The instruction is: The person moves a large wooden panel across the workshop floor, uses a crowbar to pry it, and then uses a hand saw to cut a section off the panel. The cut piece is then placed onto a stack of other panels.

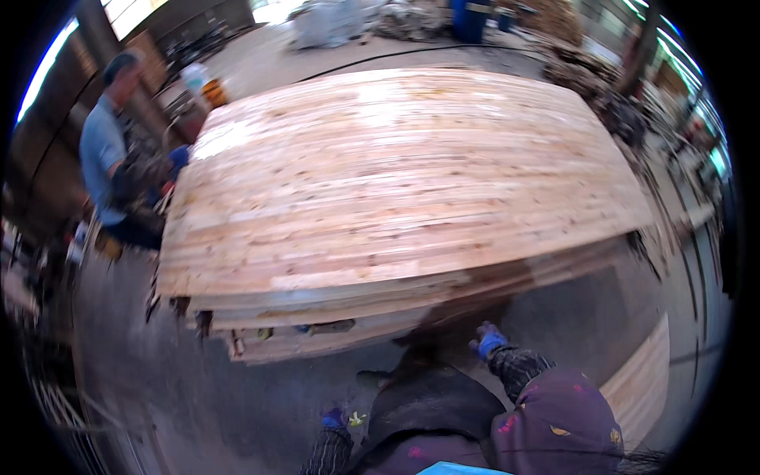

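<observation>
My left hand (335, 417), in a blue glove, hangs low beside my dark apron with its fingers closed. A small crumpled yellow-green piece (357, 419) sticks out at its fingers; what it is cannot be made out. My right hand (489, 340), also gloved in blue, is held out in front of me with thumb and fingers apart and nothing in it. It is nearest to the close edge of a large wooden panel (404, 182) made of many glued strips, but does not touch it. The panel lies flat on top of a stack of similar panels (332, 305).
At the far left a co-worker (107, 150) in a blue shirt and gloves stands at the panel's end. Another light board (643, 380) lies low at my right. A dark hose (380, 57), white sacks (326, 24) and a blue barrel (469, 20) are behind the stack.
</observation>
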`<state>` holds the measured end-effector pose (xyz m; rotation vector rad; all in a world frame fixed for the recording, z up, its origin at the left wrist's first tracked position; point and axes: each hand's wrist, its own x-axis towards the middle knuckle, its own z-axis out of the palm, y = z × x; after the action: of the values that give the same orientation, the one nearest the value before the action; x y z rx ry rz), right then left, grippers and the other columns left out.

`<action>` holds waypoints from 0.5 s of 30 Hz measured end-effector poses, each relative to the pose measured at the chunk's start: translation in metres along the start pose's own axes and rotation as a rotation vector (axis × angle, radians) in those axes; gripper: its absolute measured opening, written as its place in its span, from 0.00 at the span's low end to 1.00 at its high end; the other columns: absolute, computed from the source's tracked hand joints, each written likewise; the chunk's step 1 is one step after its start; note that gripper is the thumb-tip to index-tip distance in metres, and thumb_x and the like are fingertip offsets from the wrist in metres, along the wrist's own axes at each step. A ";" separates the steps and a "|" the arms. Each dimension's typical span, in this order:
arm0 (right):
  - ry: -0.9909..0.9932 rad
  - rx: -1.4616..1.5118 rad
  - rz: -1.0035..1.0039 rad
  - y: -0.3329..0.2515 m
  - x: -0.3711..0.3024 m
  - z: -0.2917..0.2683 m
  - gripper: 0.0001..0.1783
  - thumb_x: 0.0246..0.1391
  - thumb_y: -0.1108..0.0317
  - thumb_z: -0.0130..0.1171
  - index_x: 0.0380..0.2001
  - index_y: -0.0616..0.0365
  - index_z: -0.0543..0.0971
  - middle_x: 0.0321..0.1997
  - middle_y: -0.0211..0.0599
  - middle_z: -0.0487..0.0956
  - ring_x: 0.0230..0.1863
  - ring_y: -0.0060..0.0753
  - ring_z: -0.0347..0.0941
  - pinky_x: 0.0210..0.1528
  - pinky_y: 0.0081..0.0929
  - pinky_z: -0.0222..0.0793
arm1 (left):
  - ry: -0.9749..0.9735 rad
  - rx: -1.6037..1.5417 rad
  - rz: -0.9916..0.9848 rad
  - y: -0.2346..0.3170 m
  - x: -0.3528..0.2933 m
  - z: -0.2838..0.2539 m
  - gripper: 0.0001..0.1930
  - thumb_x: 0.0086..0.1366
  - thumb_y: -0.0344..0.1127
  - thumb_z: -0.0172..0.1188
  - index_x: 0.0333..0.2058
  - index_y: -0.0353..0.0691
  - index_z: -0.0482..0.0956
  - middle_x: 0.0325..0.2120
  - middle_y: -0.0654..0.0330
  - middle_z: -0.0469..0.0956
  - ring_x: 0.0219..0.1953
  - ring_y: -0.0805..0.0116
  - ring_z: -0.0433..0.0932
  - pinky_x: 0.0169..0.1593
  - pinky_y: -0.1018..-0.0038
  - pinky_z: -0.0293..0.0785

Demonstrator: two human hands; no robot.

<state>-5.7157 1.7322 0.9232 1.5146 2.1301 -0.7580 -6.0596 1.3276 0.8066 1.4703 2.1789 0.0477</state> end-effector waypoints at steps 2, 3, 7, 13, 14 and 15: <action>0.078 0.051 0.284 0.090 0.002 0.015 0.36 0.50 0.49 0.50 0.56 0.62 0.61 0.63 0.46 0.56 0.65 0.42 0.48 0.66 0.30 0.40 | -0.046 -0.135 0.027 0.001 0.008 0.024 0.13 0.47 0.40 0.60 0.33 0.46 0.78 0.24 0.58 0.76 0.26 0.63 0.75 0.33 0.66 0.72; 0.258 0.369 0.498 0.156 0.005 0.045 0.36 0.50 0.51 0.51 0.57 0.63 0.59 0.62 0.46 0.57 0.65 0.40 0.48 0.65 0.30 0.42 | -0.094 -0.178 0.063 0.011 0.024 0.029 0.12 0.48 0.40 0.59 0.33 0.46 0.78 0.24 0.58 0.76 0.26 0.63 0.74 0.33 0.65 0.72; 0.263 0.267 0.525 0.210 -0.009 0.009 0.35 0.52 0.53 0.49 0.58 0.63 0.56 0.62 0.46 0.58 0.64 0.41 0.51 0.63 0.31 0.46 | -0.248 -0.591 -0.209 0.029 0.036 0.019 0.10 0.51 0.41 0.54 0.31 0.45 0.76 0.23 0.58 0.74 0.24 0.62 0.72 0.30 0.65 0.70; 0.304 0.372 0.558 0.259 -0.074 0.053 0.28 0.55 0.54 0.42 0.55 0.60 0.61 0.58 0.46 0.63 0.59 0.46 0.57 0.60 0.34 0.52 | -0.328 -1.583 -0.881 0.078 0.073 -0.027 0.11 0.56 0.43 0.47 0.28 0.42 0.73 0.22 0.58 0.73 0.22 0.60 0.69 0.27 0.64 0.68; 0.280 0.353 0.558 0.269 -0.084 0.075 0.27 0.56 0.54 0.41 0.55 0.59 0.62 0.57 0.46 0.64 0.58 0.46 0.58 0.59 0.35 0.53 | -0.312 -1.535 -0.865 0.087 0.080 -0.041 0.12 0.57 0.43 0.46 0.27 0.42 0.72 0.21 0.58 0.72 0.22 0.60 0.69 0.26 0.64 0.67; 0.231 0.266 0.535 0.284 -0.094 0.100 0.26 0.56 0.55 0.40 0.54 0.58 0.63 0.56 0.46 0.65 0.57 0.47 0.59 0.59 0.35 0.54 | -0.383 -1.000 -0.222 0.073 0.089 -0.044 0.11 0.56 0.42 0.47 0.26 0.42 0.72 0.20 0.58 0.72 0.21 0.61 0.69 0.25 0.63 0.67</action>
<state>-5.4148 1.6738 0.8503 2.2793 1.6774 -0.7107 -6.0410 1.4464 0.8321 0.5975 1.5796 0.6220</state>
